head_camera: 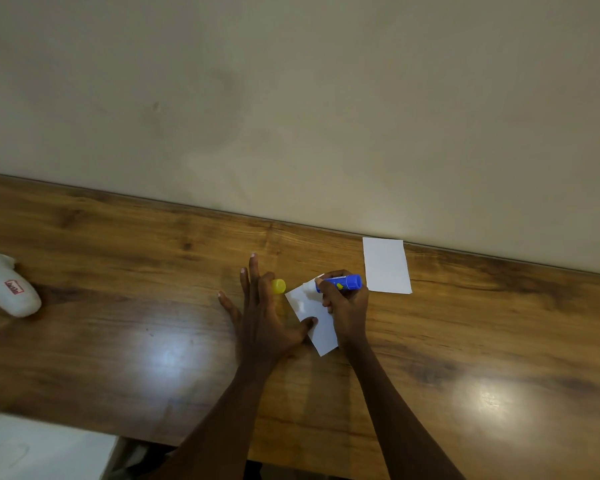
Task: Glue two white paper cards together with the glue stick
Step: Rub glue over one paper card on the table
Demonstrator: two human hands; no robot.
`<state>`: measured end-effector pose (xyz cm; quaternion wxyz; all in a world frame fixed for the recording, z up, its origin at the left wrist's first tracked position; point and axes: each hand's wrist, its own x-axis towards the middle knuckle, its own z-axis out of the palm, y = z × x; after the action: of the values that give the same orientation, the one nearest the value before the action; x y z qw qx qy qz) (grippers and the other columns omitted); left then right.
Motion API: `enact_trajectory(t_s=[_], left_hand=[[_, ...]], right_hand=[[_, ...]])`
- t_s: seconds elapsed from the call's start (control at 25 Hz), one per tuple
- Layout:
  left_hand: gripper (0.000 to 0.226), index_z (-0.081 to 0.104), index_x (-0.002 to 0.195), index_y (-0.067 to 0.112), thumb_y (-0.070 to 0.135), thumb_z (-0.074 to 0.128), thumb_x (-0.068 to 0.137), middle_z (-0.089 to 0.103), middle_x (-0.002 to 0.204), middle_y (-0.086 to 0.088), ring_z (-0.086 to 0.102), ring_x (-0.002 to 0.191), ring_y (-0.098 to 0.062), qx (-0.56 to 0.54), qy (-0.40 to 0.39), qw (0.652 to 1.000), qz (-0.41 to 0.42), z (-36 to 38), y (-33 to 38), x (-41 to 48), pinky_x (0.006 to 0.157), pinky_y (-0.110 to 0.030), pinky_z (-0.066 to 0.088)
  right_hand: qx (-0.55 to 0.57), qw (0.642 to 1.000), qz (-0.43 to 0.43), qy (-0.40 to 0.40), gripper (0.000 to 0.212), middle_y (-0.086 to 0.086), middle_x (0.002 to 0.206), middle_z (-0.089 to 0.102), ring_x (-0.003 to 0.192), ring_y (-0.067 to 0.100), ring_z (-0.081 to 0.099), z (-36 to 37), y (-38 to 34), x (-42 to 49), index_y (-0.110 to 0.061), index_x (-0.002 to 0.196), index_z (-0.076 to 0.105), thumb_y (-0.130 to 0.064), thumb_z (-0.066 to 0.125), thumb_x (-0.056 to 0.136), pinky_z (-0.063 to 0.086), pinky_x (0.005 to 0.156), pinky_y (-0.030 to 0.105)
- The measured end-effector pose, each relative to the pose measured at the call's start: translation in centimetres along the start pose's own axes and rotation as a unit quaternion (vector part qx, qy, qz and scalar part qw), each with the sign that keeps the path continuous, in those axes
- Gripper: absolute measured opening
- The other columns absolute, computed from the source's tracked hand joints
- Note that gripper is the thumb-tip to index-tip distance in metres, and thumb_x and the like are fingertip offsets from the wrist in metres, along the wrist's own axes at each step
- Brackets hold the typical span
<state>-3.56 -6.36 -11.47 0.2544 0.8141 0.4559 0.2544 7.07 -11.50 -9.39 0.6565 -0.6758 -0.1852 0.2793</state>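
A white paper card [321, 332] lies tilted on the wooden table [118, 306]. My right hand [347, 306] grips a blue glue stick [343, 282], held sideways with its white tip at the card's far corner. My left hand [260, 313] lies flat on the table with fingers spread, its thumb pressing the card's left edge. The yellow cap [279, 286] lies just beyond my left fingers. A second white card [386, 265] rests flat near the wall, to the right of the glue stick.
A white cloth object with a red label [9, 285] lies at the table's left end. A beige wall [291, 98] runs along the table's far edge. The table's near edge shows at the lower left.
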Motion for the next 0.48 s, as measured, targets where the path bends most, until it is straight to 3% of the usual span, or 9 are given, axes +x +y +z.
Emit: enact_trajectory(t_s=[0.48], left_hand=[[0.114,-0.009,0.119,0.046,0.047,0.082,0.050,0.028,0.148,-0.021,-0.001,0.135,-0.027,-0.010,0.002,1.000,-0.004,-0.06,0.02,-0.13,0.101,-0.057,-0.012]], right_hand=[[0.008,1.000,-0.004,0.006,0.032,-0.004,0.064,0.054,0.055,0.005,0.056,0.08,0.29,-0.08,-0.026,0.067,0.050,0.003,0.061,0.077,0.043,0.049,0.004]])
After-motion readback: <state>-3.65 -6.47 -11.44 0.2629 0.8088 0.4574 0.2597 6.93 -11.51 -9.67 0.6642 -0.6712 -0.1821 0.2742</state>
